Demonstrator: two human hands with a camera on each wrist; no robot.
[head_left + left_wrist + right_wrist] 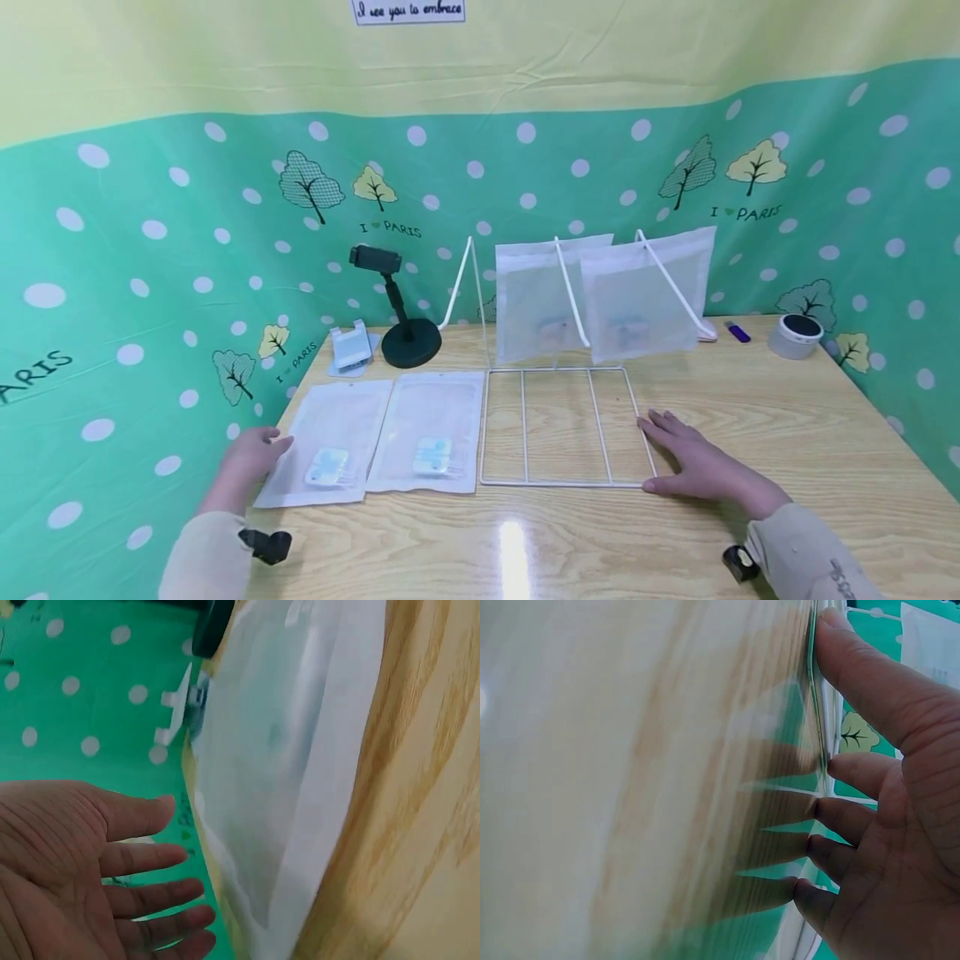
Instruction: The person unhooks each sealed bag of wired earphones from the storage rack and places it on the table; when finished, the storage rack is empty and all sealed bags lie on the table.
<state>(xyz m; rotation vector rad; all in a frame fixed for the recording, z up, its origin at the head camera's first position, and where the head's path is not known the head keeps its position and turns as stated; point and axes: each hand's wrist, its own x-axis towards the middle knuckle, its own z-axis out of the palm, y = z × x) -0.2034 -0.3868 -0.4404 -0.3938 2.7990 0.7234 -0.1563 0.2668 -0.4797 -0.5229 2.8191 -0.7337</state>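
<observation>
Two hands flat, fingers straight | right hand [693, 462] presses table beside white wire rack [558, 427] base's right edge | left hand [255, 454] at left edge of flat pouch [330, 442] | second pouch [433, 432] between pouch and rack

Your work surface is a pale wooden table [787, 433] with a glossy top. Two flat clear pouches lie side by side on its left part: the left pouch [330, 442] reaches the table's left edge, and the right pouch [433, 429] lies just beside it. To their right rests the white wire rack [558, 425] — its flat base frame on the wood. Behind the pouches stand a small white holder [351, 346] and a black phone stand [408, 337]. Far right, near the back, you have a purple lighter [738, 332] and a roll of tape [795, 335] — well apart from the rack.
</observation>
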